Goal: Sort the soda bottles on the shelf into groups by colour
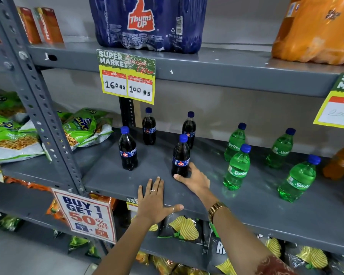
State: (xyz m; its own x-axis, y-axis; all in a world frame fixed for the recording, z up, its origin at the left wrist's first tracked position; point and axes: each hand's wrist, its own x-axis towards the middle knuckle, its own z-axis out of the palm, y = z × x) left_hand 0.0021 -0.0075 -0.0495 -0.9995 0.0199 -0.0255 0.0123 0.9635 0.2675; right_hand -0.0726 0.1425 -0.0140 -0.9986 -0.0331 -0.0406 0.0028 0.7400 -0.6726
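Several dark cola bottles with blue caps stand upright on the left part of the grey shelf [252,207]: one at front left [127,150], two at the back [149,129] [189,129], one at front right [180,155]. My right hand [197,180] wraps its thumb and fingers around the base of that front right cola bottle. Flat on the shelf's front edge lies my left hand [153,201], fingers spread, holding nothing. Several green Sprite bottles [237,169] [298,179] stand grouped to the right. An orange bottle [340,164] shows at the far right edge.
Green snack bags [83,128] lie at the shelf's left end behind a grey upright post [48,124]. A yellow price sign [127,78] hangs from the shelf above, which carries a blue Thums Up pack [147,22] and an orange pack [318,28]. Chip bags fill the shelf below.
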